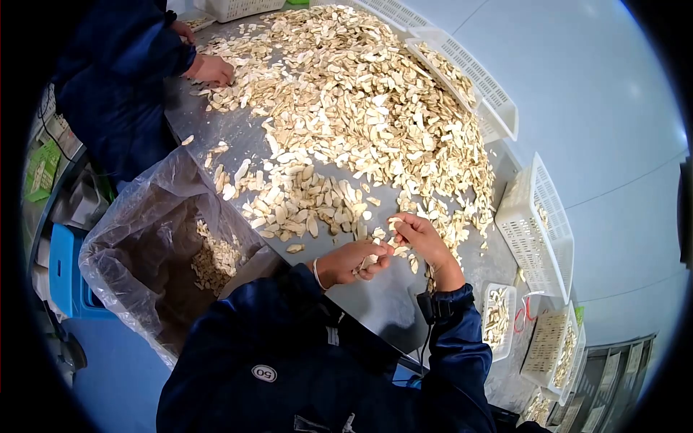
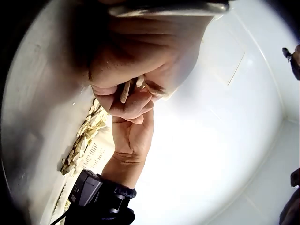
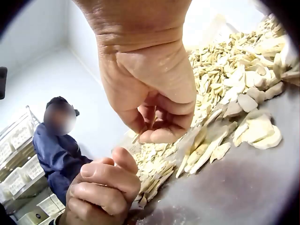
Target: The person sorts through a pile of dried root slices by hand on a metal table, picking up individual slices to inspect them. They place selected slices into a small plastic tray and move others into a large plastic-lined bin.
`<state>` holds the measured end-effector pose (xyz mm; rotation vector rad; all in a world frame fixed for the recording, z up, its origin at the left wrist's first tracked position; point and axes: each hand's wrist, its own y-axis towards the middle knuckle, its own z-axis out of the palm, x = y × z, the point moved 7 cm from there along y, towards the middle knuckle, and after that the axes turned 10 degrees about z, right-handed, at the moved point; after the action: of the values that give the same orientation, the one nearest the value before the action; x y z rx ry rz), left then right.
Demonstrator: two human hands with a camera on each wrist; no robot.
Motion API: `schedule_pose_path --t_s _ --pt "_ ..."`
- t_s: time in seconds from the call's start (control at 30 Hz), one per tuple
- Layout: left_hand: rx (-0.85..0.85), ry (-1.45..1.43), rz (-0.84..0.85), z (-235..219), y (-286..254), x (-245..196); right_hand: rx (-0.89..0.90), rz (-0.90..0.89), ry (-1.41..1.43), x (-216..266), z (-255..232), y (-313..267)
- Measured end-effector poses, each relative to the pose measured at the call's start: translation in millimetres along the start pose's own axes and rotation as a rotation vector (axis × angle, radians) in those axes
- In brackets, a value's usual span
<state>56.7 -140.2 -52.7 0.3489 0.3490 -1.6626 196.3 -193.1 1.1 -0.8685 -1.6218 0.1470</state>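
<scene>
My left hand [image 1: 348, 264] is turned partly palm up over the near edge of the metal table, its fingers curled round a few pale dried slices [image 2: 125, 92]. Just to its right, my right hand [image 1: 424, 239] pinches one pale slice [image 1: 394, 223] between thumb and fingertips. The two hands' fingertips are close together. Beyond them spreads a large heap of the same cream-coloured slices [image 1: 368, 94], some edged in brown. A smaller loose group of slices [image 1: 310, 198] lies nearer, left of the heap.
A box lined with clear plastic [image 1: 137, 252], slices at its bottom, stands at the left below the table. White perforated baskets [image 1: 516, 224] line the right edge, near a small white tray [image 1: 512, 317]. Another person's hand [image 1: 211, 70] reaches into the heap at upper left.
</scene>
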Motion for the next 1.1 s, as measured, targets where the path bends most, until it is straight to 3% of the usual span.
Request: schedule_pose_path --t_s 0.1,0.2,0.23,0.27,0.33,0.4,0.43,0.53,0.63,0.73,0.83,0.93,1.0,1.07,1.1 --pt "0.029 0.004 0.038 1 -1 -1 0.055 0.001 -0.061 2 3 2" --pt "0.06 -0.037 0.032 -2 2 3 0.28 0.024 -0.328 22 2 1" --pt "0.063 -0.029 0.028 -4 4 4 0.263 0.06 -0.399 41 -6 -3" --pt "0.065 -0.023 0.022 -6 4 5 0.326 -0.045 -0.427 57 -20 11" --pt "0.064 -0.019 0.025 -5 3 5 0.0 -0.187 -0.409 128 -75 18" --pt "0.061 -0.024 0.053 0 2 1 -0.394 -0.315 -0.01 180 -125 9" --pt "0.066 -0.037 0.055 2 2 1 -0.407 -0.349 0.174 195 -134 5" --pt "0.067 -0.052 0.048 2 0 0 -0.482 -0.315 0.172 188 -142 15" --pt "0.039 0.001 0.016 2 2 0 -0.388 -0.171 -0.145 155 -107 21" --pt "0.162 -0.018 -0.052 -7 7 11 -0.148 -0.173 -0.226 108 -78 30" --pt "0.117 -0.137 0.014 2 3 2 -0.191 -0.131 -0.259 92 -89 37" --pt "0.079 -0.112 0.083 -3 2 3 -0.407 -0.193 -0.13 114 -131 38" --pt "0.288 0.384 0.417 5 -8 -11 -0.527 -0.227 0.026 129 -170 53" --pt "0.207 0.316 0.144 -3 -1 -5 -0.641 -0.205 0.157 138 -214 73" --pt "0.234 0.404 0.21 4 -1 -9 -0.657 -0.228 0.261 141 -232 86"
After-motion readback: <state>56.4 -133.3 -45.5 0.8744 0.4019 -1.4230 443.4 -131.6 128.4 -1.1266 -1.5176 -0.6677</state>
